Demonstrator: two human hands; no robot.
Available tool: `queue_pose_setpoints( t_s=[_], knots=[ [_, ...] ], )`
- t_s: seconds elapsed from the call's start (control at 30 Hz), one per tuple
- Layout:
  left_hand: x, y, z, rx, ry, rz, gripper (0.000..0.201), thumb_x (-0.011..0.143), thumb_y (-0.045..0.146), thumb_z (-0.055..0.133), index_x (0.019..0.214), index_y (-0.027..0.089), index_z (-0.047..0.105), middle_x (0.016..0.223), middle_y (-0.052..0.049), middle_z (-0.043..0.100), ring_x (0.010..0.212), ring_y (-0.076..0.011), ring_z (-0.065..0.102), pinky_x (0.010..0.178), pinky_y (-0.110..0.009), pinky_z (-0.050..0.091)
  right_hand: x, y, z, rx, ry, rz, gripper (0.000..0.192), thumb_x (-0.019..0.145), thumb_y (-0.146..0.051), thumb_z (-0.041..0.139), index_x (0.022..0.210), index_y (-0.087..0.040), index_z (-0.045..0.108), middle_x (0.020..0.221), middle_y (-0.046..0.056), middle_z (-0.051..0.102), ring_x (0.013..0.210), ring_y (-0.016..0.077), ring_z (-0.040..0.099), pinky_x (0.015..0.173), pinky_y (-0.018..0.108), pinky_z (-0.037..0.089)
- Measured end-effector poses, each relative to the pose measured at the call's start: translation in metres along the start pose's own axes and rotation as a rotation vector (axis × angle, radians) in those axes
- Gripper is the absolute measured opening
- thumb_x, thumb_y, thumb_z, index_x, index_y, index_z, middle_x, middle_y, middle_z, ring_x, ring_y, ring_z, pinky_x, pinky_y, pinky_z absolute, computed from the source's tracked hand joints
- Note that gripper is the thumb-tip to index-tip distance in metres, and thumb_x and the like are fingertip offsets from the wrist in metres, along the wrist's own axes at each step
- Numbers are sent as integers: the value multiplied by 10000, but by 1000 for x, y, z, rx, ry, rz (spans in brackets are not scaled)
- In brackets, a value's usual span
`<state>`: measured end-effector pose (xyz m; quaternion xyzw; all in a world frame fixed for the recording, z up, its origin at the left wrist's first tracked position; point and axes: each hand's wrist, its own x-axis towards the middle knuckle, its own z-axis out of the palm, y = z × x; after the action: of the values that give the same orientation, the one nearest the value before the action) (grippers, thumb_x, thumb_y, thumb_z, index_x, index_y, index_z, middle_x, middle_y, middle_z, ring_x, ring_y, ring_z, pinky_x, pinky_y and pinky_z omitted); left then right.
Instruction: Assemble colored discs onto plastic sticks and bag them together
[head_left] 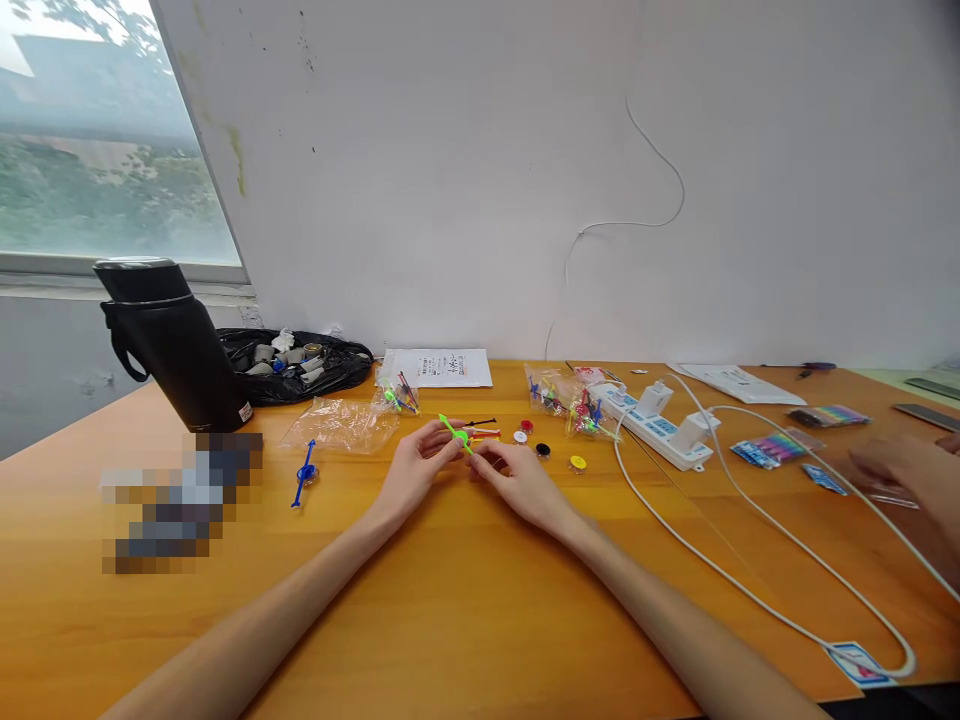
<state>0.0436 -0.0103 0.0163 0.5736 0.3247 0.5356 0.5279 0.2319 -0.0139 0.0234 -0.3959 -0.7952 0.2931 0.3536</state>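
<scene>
Both hands meet at the middle of the wooden desk (465, 600), and between them is a small green stick (454, 433). The left hand (417, 468) pinches it near its middle, where a rounded green piece sits on the stick; the right hand (517, 478) closes its fingertips on the lower end. So each grip is clenched on the same stick. Its long axis runs slantwise, the upper end pointing up and to the left, away from the person, the lower end toward the right hand. Neither hand is clearly nearer; they are almost touching each other.

Just beyond the fingers lie a red stick (486, 432) and a thin dark one (480, 423), and to the right a few small round caps (541, 449) in white, red, black and yellow. A blue stick (304, 472) lies apart on the left.

As for containers: one clear plastic bag (341, 423) looks nearly empty, a smaller bag (399, 396) holds coloured pieces, and further bags (570, 400) near the power strip (656, 422) hold more of them. A black bag (300, 365) behind the black flask (176, 345) holds grey and white parts. Another person's hand (911, 470) rests at the far right.
</scene>
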Motion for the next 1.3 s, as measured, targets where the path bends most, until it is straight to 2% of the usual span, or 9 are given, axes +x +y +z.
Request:
queue_pose_setpoints(
  t_s=[0.23,0.57,0.97,1.13,1.23,1.3],
  knots=[
    [2,1,-1,40,-18,10,407,841,448,700,1136,181,618,1176,-131,724,1132,-267,666,1059,-428,458,-1,1,1,-18,-45,-4,284,998,-393,469,907,-211,666,852,29,715,773,190,636,713,284,467],
    [0,0,-1,13,3,8,390,831,414,721,1115,179,597,1046,-126,764,1031,-270,710,969,-433,516,-3,-3,2,0,-65,-18,297,998,-408,465,907,-220,675,863,28,719,779,197,637,702,285,463],
    [-1,5,2,-21,32,31,313,842,430,690,1019,202,569,1185,-100,699,1088,-246,665,916,-383,542,-4,-9,2,-60,-73,-74,300,1011,-389,433,862,-209,621,837,26,686,755,182,599,696,280,441],
    [3,2,-6,100,146,27,360,823,491,675,1019,197,602,1162,-74,648,946,-218,681,824,-351,575,-5,-10,2,-84,-103,-91,307,1017,-390,425,886,-212,638,858,27,693,766,181,602,710,279,442],
    [4,12,-17,186,206,11,392,798,519,680,1000,192,600,1155,-77,629,923,-221,675,741,-339,590,-6,-10,3,-83,-108,-103,297,1017,-384,435,925,-214,660,925,35,712,833,189,624,750,281,449],
    [-1,23,-27,274,204,20,401,793,529,675,1002,194,604,1174,-79,621,918,-224,675,711,-329,587,-7,-11,4,-88,-117,-111,294,1019,-376,434,943,-214,667,945,39,715,851,190,629,761,282,450]
  ],
)
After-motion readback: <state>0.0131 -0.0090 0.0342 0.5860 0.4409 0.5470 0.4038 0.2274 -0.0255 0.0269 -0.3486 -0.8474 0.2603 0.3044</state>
